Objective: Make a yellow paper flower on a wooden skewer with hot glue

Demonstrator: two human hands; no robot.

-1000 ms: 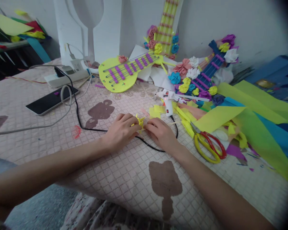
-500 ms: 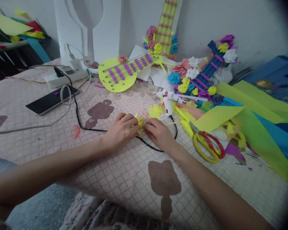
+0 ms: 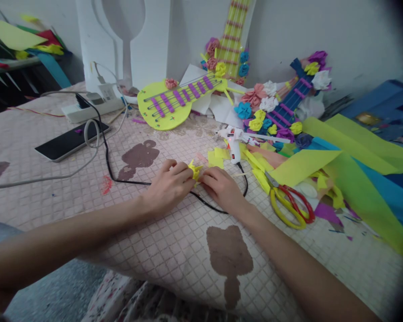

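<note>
A small yellow paper flower [image 3: 195,170] with pointed petals is held between my hands, just above the quilted cloth. My left hand [image 3: 170,184] is closed around its left side. From the right, my right hand [image 3: 223,185] pinches at the flower's lower edge; the fingertips partly hide what they grip. A thin pale stick [image 3: 241,173] shows just beyond my right hand, and I cannot tell whether the fingers hold it. Small yellow paper squares [image 3: 218,156] lie beyond the hands. A white glue gun [image 3: 234,145] with a lit red light rests behind them.
Scissors [image 3: 290,205] with red and yellow handles lie right, beside crepe paper sheets [image 3: 359,192]. A black cable [image 3: 130,182] runs under my hands. Paper guitars, one yellow [image 3: 168,107] and one blue [image 3: 287,112], stand behind. A phone [image 3: 70,142] and power strip [image 3: 87,109] are left.
The flower and my fingers have shifted very slightly. Both hands keep their grip in nearly the same place.
</note>
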